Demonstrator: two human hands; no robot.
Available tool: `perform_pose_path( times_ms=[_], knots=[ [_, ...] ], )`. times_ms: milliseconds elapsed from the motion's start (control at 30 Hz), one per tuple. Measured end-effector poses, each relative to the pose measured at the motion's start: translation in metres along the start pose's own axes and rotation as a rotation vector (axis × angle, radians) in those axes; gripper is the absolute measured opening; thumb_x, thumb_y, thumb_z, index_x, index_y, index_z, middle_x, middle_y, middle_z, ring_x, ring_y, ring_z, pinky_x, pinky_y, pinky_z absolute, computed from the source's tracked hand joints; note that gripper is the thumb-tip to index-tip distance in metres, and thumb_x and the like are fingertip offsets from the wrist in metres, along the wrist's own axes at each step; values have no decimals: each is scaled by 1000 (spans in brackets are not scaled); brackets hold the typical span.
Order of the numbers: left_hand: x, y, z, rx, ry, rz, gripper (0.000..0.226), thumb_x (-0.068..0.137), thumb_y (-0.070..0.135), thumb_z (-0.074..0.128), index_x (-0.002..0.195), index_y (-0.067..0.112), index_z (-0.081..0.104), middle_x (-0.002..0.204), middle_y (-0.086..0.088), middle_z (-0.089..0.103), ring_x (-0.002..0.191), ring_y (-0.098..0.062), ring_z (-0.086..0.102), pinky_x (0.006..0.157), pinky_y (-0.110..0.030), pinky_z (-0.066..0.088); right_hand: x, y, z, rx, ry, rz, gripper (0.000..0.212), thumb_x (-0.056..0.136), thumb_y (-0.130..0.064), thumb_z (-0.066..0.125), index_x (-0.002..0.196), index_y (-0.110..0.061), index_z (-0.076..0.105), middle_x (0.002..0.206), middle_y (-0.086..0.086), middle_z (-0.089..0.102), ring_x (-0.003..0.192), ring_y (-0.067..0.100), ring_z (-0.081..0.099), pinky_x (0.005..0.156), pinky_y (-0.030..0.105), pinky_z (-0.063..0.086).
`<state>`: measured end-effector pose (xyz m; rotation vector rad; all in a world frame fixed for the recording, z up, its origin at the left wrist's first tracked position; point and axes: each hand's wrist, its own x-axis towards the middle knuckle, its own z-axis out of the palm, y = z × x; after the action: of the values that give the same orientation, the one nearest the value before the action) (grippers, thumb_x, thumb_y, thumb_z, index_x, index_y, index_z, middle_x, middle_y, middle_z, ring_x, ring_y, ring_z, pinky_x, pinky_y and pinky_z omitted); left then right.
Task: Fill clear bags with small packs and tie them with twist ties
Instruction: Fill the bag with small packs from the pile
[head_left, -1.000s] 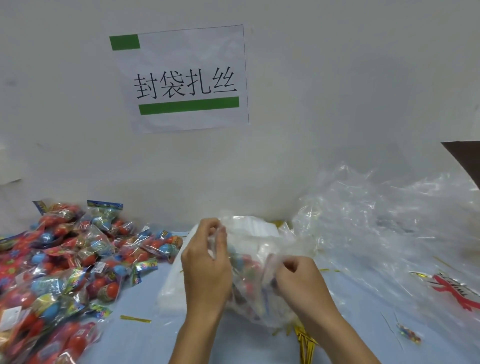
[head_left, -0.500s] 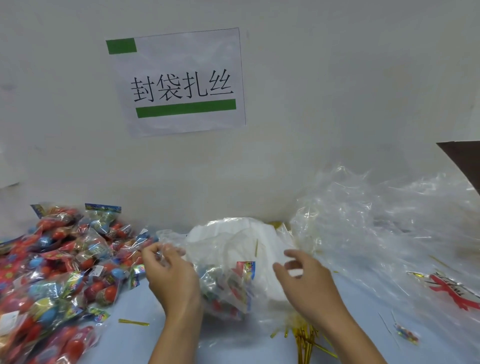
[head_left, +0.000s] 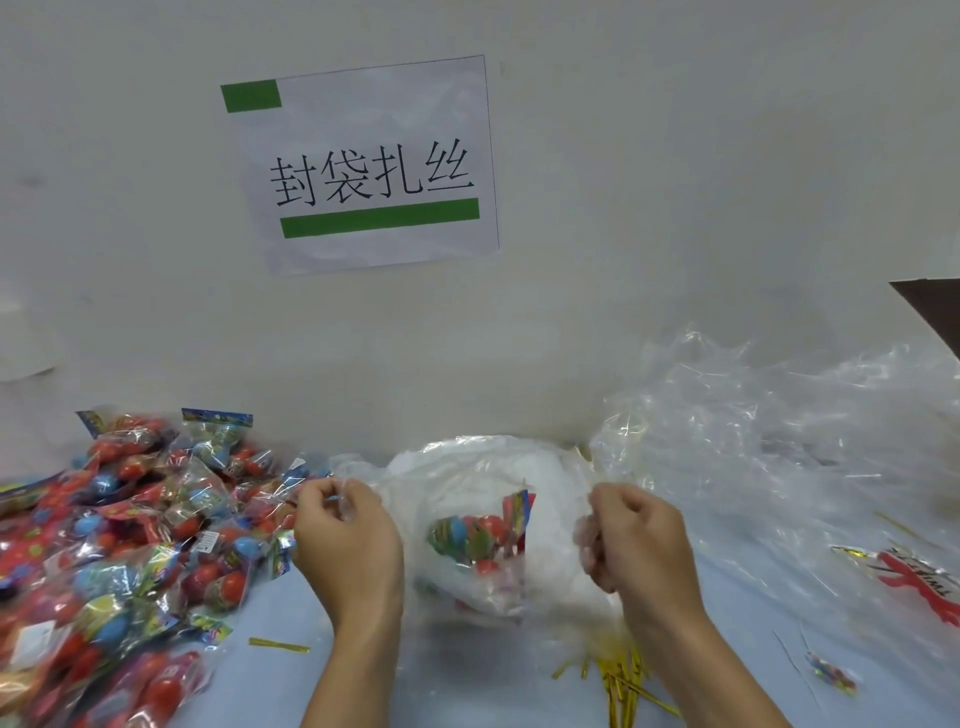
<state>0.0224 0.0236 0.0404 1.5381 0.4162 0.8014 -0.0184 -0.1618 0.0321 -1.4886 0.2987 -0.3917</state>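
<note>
A clear bag (head_left: 483, 582) lies on the table between my hands, with a few colourful small packs (head_left: 480, 535) inside it. My left hand (head_left: 345, 540) grips the bag's left edge with curled fingers. My right hand (head_left: 634, 540) grips its right edge the same way, and the mouth is stretched wide between them. A stack of white empty bags (head_left: 498, 467) lies right behind it. A bundle of gold twist ties (head_left: 618, 680) sits on the table below my right wrist.
A large heap of colourful small packs (head_left: 119, 545) fills the left of the blue table (head_left: 467, 686). One loose gold tie (head_left: 278, 645) lies near it. Crumpled clear plastic sheeting (head_left: 779, 467) piles up on the right. A paper sign (head_left: 363, 166) hangs on the wall.
My hands have moved apart, pulling the bag's mouth wide. My right hand has gone from open fingers to a grip on the right edge. The packs inside have shifted.
</note>
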Motion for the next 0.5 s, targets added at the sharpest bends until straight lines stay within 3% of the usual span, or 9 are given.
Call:
perform_pose_path(
  times_ms=[67, 133, 233, 333, 433, 500],
  knots=[
    [0, 0, -2, 73, -31, 28, 16, 95, 14, 50, 80, 12, 53, 71, -4, 55, 64, -21, 47, 55, -32, 35, 1, -2, -5, 93, 1, 74, 38, 93, -13, 50, 55, -12, 49, 50, 8, 55, 38, 14, 39, 36, 23, 29],
    [-5, 3, -1, 147, -50, 64, 18, 96, 16, 51, 78, 11, 53, 72, -4, 56, 64, -19, 48, 54, -30, 35, 2, -2, -6, 118, -14, 152, 30, 93, -12, 50, 64, -12, 44, 51, 5, 53, 37, 13, 36, 37, 22, 27],
    [-9, 13, -1, 177, 29, 149, 19, 94, 20, 53, 76, 14, 51, 68, -3, 57, 61, -17, 50, 51, -28, 33, 4, -6, -5, 302, -43, 177, 25, 92, -9, 49, 68, -13, 41, 50, 4, 50, 34, 11, 29, 35, 18, 22],
    [-8, 19, -5, 230, 72, 207, 11, 92, 22, 56, 93, 15, 47, 73, -3, 58, 66, -19, 53, 53, -31, 37, 6, -4, -7, 348, -59, 251, 21, 91, -8, 50, 72, -14, 44, 49, 2, 47, 35, 8, 26, 30, 19, 21],
    [-9, 18, -5, 376, 4, 317, 31, 88, 17, 61, 117, 16, 51, 108, -2, 57, 99, -24, 51, 71, -35, 40, 8, 3, -7, 296, -42, 333, 18, 90, -5, 52, 75, -13, 46, 50, 1, 44, 36, 7, 28, 31, 18, 24],
    [-10, 23, -4, 429, -121, 485, 23, 90, 18, 61, 113, 18, 62, 116, 0, 54, 114, -21, 45, 89, -41, 44, 10, 5, -8, 257, -21, 315, 15, 91, -5, 54, 78, -11, 50, 53, 3, 47, 37, 8, 33, 32, 20, 29]
  ],
)
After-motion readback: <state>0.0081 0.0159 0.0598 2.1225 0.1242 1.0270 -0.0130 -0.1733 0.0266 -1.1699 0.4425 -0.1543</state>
